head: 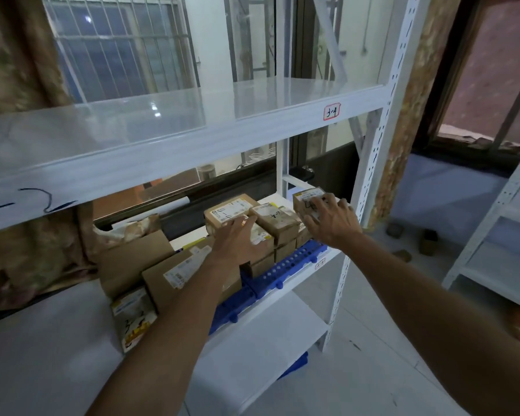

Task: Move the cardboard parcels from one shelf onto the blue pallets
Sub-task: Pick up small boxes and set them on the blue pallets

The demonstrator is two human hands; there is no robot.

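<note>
Several cardboard parcels stand on blue pallets (285, 265) on the middle board of a white rack. My left hand (237, 238) lies palm down, fingers apart, on a labelled parcel (260, 235) in the middle of the stack. Just behind it sit a parcel with a white label (227, 210) and a taped one (278, 222). My right hand (330, 220) grips the small parcel (306, 195) at the right end, fingers on its top and thumb on its near side. A larger flat parcel (174, 274) leans at the left, partly behind my left forearm.
The upper shelf board (192, 136), tagged 3-4, carries nothing and overhangs the parcels. An open brown box (132, 259) and a small printed carton (132, 319) stand at the left. A lower shelf board (252, 340) lies beneath. A second white rack (493, 250) stands at the right.
</note>
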